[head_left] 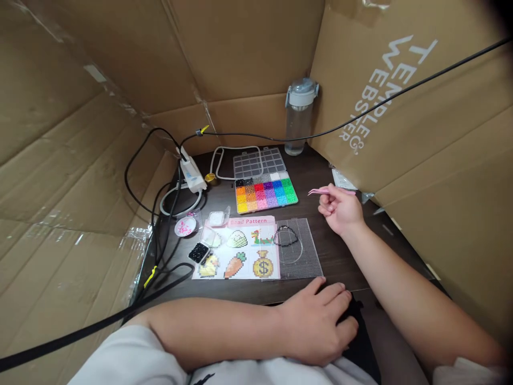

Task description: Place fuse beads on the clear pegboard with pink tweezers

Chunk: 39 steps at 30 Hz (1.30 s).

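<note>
Head camera: right hand [340,207] grips pink tweezers [318,191] right of the pegboard [310,254]; left hand [318,323], loosely spread, lies just beside the pegboard's near edge — a careless bump could scatter the black bead outline [286,227].

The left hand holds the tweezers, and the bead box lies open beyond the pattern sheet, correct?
Not quite: the right hand holds the tweezers, as the head view shows. The bead box does lie open beyond the pattern sheet.
</note>
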Available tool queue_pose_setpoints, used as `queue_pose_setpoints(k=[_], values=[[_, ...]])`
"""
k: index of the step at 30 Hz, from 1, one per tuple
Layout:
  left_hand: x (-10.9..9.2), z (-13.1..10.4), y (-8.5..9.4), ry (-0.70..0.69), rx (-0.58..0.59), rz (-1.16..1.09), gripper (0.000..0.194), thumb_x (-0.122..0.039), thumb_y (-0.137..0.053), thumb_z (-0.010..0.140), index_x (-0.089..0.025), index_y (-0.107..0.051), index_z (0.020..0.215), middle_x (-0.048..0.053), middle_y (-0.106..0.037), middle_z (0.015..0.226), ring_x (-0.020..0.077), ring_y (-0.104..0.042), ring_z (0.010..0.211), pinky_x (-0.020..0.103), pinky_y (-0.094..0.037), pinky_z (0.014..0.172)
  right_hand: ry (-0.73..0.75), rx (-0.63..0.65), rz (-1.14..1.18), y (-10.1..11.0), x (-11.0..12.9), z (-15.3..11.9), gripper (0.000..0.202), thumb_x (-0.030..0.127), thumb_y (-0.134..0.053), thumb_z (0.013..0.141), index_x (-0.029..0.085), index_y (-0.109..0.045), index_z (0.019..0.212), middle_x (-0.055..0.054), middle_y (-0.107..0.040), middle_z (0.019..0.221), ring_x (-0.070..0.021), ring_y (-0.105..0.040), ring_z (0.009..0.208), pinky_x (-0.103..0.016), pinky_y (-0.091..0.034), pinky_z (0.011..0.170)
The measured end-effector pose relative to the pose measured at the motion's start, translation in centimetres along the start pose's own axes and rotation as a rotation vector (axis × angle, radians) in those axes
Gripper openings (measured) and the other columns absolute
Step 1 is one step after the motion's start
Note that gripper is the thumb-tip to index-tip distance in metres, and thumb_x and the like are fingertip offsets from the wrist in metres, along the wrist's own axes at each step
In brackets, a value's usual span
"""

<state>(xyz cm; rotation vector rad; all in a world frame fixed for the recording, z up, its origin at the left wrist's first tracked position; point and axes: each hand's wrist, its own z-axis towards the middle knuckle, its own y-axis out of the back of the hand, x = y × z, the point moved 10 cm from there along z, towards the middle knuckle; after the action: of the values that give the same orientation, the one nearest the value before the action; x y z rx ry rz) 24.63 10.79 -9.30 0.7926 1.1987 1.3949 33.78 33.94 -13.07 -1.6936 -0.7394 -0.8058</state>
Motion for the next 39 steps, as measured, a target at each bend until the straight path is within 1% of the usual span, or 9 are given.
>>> queue_pose_setpoints(k=[4,8,12,14,17,22,28,34,39], values=[[-0.4,1.2,-0.4,-0.017,-0.066,-0.053,0.037,-0.037,-0.037,0.094,-0.015,-0.062,0.11,0.016,-0.058,0.13,0.0302,-0.052,0.123,0.047,-0.041,0.098,0.042,-0.036,0.015,-1.7,2.8,2.2,0.036,0.044,-0.059,0.086,0.017,-0.057,0.062,0.005,-0.04,0.041,-0.0051,-0.024,0.033,-0.018,-0.018,0.031],[1.0,2.0,-0.4,-0.011,-0.115,-0.095,0.036,-0.037,-0.037,0.094,-0.015,-0.065,0.103,0.011,-0.064,0.117,0.0244,-0.057,0.109,0.042,-0.041,0.089,0.1,0.0,-0.009,-3.7,3.7,4.6,0.043,0.049,-0.053,0.089,0.018,-0.054,0.061,0.006,-0.035,0.041,-0.0052,-0.023,0.032,-0.018,-0.016,0.031],[1.4,2.3,-1.1,-0.073,-0.126,-0.145,0.036,-0.039,-0.039,0.094,-0.019,-0.068,0.087,0.003,-0.069,0.089,0.0154,-0.057,0.081,0.038,-0.039,0.081,0.323,-0.052,-0.159,-2.4,3.9,5.2,0.043,0.052,-0.058,0.086,0.017,-0.057,0.061,0.005,-0.038,0.04,-0.0054,-0.028,0.032,-0.017,-0.018,0.031],[0.9,2.3,-1.5,-0.117,-0.125,-0.187,0.037,-0.044,-0.042,0.093,-0.022,-0.068,0.078,-0.001,-0.067,0.076,0.0123,-0.054,0.069,0.036,-0.039,0.075,0.431,-0.018,-0.224,-1.9,4.0,4.9,0.041,0.051,-0.06,0.085,0.016,-0.062,0.065,0.004,-0.041,0.042,-0.0057,-0.032,0.034,-0.017,-0.021,0.032],[0.3,2.1,-1.6,-0.153,-0.123,-0.244,0.042,-0.053,-0.047,0.091,-0.024,-0.064,0.065,-0.004,-0.065,0.068,0.0101,-0.049,0.059,0.035,-0.037,0.068,0.453,-0.002,-0.297,-1.0,3.6,4.7,0.04,0.05,-0.062,0.085,0.014,-0.064,0.067,0.003,-0.045,0.045,-0.0063,-0.037,0.037,-0.017,-0.024,0.033],[1.7,1.4,0.3,-0.109,-0.157,-0.336,0.044,-0.048,-0.05,0.089,-0.023,-0.057,0.054,-0.002,-0.062,0.061,0.0107,-0.043,0.052,0.035,-0.037,0.063,0.439,0.006,-0.42,-1.3,2.8,5.0,0.039,0.049,-0.061,0.086,0.013,-0.067,0.071,0.001,-0.05,0.048,-0.007,-0.042,0.04,-0.018,-0.029,0.035],[5.1,-0.6,3.1,-0.018,-0.217,-0.21,0.044,-0.039,-0.053,0.086,-0.022,-0.043,0.046,-0.003,-0.042,0.046,0.0092,-0.028,0.042,0.031,-0.027,0.047,0.434,0.041,-0.409,-2.0,2.0,4.9,0.04,0.051,-0.061,0.087,0.014,-0.068,0.073,0.001,-0.05,0.049,-0.0071,-0.044,0.041,-0.018,-0.03,0.036],[3.8,-3.4,4.4,-0.146,-0.363,-0.192,0.044,-0.031,-0.059,0.081,-0.021,-0.038,0.044,-0.004,-0.036,0.046,0.0083,-0.027,0.04,0.027,-0.019,0.039,0.415,0.087,-0.423,-2.9,1.6,4.6,0.047,0.06,-0.06,0.085,0.015,-0.067,0.074,0.0,-0.054,0.054,-0.0067,-0.045,0.042,-0.019,-0.031,0.037],[3.0,-4.1,4.8,-0.21,-0.461,-0.16,0.042,-0.029,-0.061,0.079,-0.02,-0.038,0.045,-0.005,-0.034,0.047,0.0081,-0.03,0.041,0.026,-0.018,0.039,0.419,0.116,-0.461,-3.4,1.1,4.5,0.049,0.063,-0.064,0.082,0.015,-0.068,0.076,-0.001,-0.056,0.058,-0.006,-0.044,0.042,-0.019,-0.031,0.036]])
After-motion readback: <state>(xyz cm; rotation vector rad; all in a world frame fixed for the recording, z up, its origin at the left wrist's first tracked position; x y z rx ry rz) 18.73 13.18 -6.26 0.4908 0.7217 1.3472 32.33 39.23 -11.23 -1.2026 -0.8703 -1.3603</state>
